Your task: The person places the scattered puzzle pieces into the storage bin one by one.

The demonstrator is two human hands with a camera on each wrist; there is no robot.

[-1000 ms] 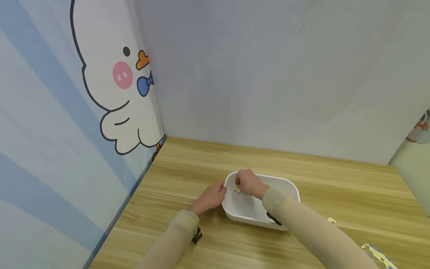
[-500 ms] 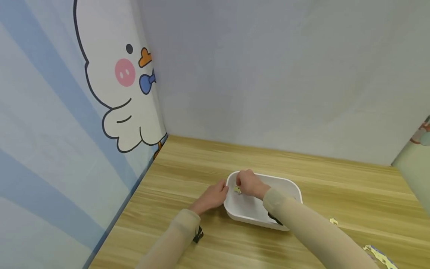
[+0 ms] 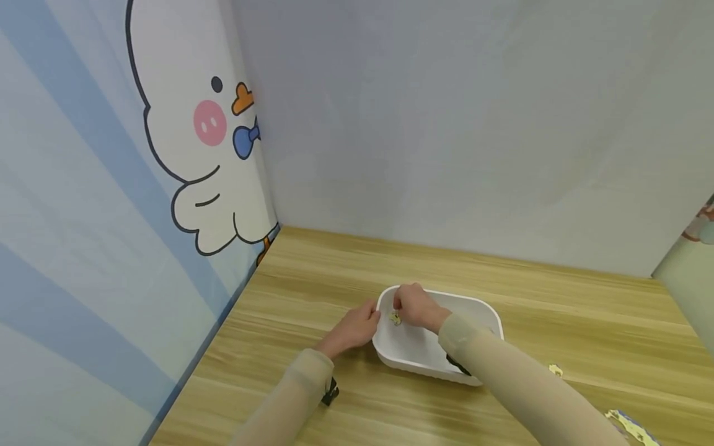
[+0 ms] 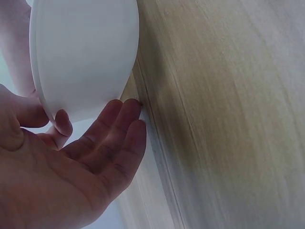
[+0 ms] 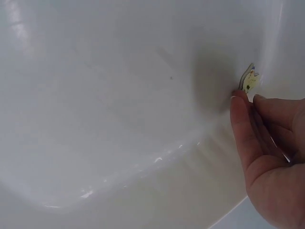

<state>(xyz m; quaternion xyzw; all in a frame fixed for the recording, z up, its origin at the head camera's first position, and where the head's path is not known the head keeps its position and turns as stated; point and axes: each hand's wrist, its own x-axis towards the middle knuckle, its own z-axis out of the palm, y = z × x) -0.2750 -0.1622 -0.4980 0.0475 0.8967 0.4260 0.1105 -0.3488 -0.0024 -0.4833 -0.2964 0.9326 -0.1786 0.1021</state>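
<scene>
**Right hand is pinching a small yellow piece inside the white tray**

The right hand is bringing thumb and forefinger together on the small yellow piece, whose printed front and greyish edge are showing past the fingertips. The left hand is gripping the rim at the tray's left end, thumb and forefinger pinching it while the other fingers are reaching along the outside wall.

The small yellow piece is lying within the tray's left end; whether it is touching the tray is hard to tell. It is looking thin, light and fairly stiff, like card or thin board, so its narrow tips would probably bend or tear first. A fingertip pinch across its two flat faces, near the broadest part, should be enough. The white tray is looking like light, smooth, glossy plastic, likely slippery and easily nudged; its rim is offering the best hold.

Farther out, a loose yellow scrap and a longer yellow and blue strip are lying on the wooden table, right of the tray.
</scene>
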